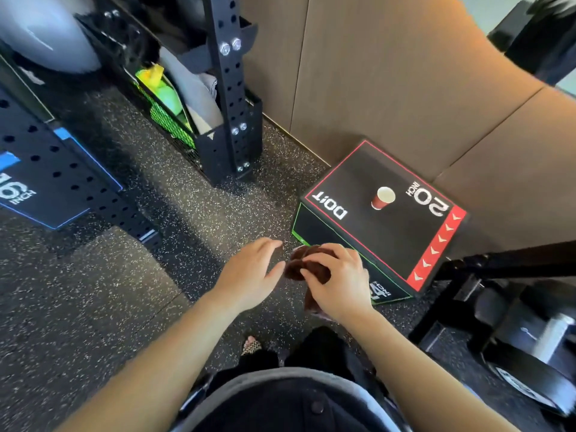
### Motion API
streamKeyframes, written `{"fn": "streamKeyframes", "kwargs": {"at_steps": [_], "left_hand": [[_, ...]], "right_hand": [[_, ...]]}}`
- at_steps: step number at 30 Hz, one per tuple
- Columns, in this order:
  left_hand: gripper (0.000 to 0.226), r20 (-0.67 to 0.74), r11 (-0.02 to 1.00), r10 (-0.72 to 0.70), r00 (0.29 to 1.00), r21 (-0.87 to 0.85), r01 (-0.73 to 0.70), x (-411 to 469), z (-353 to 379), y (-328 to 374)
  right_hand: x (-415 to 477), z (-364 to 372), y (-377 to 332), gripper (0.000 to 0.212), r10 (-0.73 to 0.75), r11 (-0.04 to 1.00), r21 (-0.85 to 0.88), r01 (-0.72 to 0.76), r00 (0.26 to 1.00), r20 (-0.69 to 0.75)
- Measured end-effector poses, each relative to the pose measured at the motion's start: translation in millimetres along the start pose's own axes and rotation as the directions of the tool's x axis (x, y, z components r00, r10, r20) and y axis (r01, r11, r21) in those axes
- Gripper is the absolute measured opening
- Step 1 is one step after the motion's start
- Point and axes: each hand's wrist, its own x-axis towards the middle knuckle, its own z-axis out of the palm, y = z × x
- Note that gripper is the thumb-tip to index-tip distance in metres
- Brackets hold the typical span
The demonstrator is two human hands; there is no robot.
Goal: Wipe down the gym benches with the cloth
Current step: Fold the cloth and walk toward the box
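A dark brown cloth (297,266) is bunched up in front of me, above the speckled floor. My right hand (338,280) is closed over it, and part of the cloth hangs below the palm. My left hand (251,272) hovers just to the left of the cloth with its fingers spread, holding nothing. A black bench frame (486,275) shows at the right edge, partly cut off and blurred.
A black plyo box (358,235) marked 20 INCH lies ahead on the right with a red paper cup (382,198) on top. A black perforated rack (229,88) with stored items stands ahead on the left. Another box (46,188) marked 16 INCH is at the far left. A brown wall is behind.
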Motion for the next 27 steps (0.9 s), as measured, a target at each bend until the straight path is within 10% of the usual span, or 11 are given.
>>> {"fn": "streamKeyframes", "kwargs": {"at_steps": [27], "left_hand": [[0.048, 0.106, 0.880, -0.439, 0.892, -0.151, 0.451, 307, 83, 12]], "right_hand": [[336, 32, 182, 0.018, -0.198, 0.976, -0.008, 0.216, 0.906, 0.373]]}}
